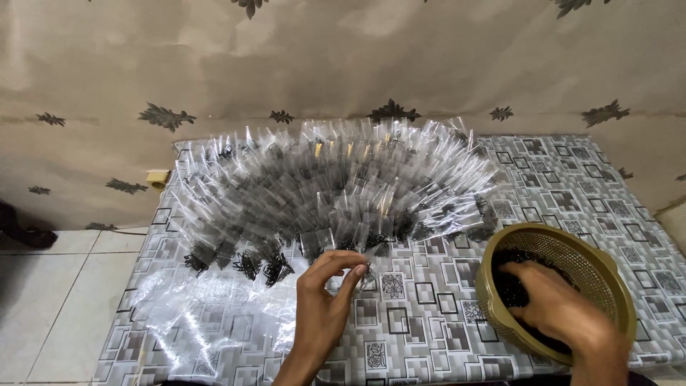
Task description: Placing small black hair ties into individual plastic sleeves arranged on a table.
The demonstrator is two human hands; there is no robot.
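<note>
Both hands are seen low: right hand is sunk into black pieces inside an olive basket, fingers hidden; left hand pinches a small clear bag beside fanned filled bags.

Two bare forearms, no sleeves, rings.

A single head-worn camera looked down and forward from the near edge of the table, fairly close. It faced the far wall, taking in floor on the left.
</note>
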